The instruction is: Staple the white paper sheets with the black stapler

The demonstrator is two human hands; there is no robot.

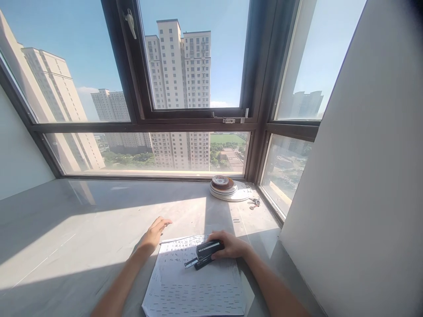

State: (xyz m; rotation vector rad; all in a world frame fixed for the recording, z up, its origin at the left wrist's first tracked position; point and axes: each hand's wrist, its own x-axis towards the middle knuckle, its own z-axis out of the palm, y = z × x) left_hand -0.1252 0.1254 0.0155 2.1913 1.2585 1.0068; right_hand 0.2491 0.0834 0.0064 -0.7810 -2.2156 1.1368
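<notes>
My right hand (228, 245) is wrapped round a black stapler (209, 249) held over the paper. The stapler's top is lifted, and a silvery metal part sticks out toward the lower left. Beneath it lies a stack of white paper (194, 281), with handwriting-like marks on the upper part and rows of short dark dashes lower down. At the paper's upper left corner, my left hand (155, 232) has its thumb and fingertips brought together. Whatever may be between those fingertips is too small to make out. Short thin strips (235, 220), like staples, lie beyond my right hand.
A stack of round plates or coasters (223, 187) stands by the window corner, with a bunch of keys (254, 203) beside it. Dark window frames (194, 127) edge the grey stone sill (99, 229). A white wall (360, 176) rises on the right.
</notes>
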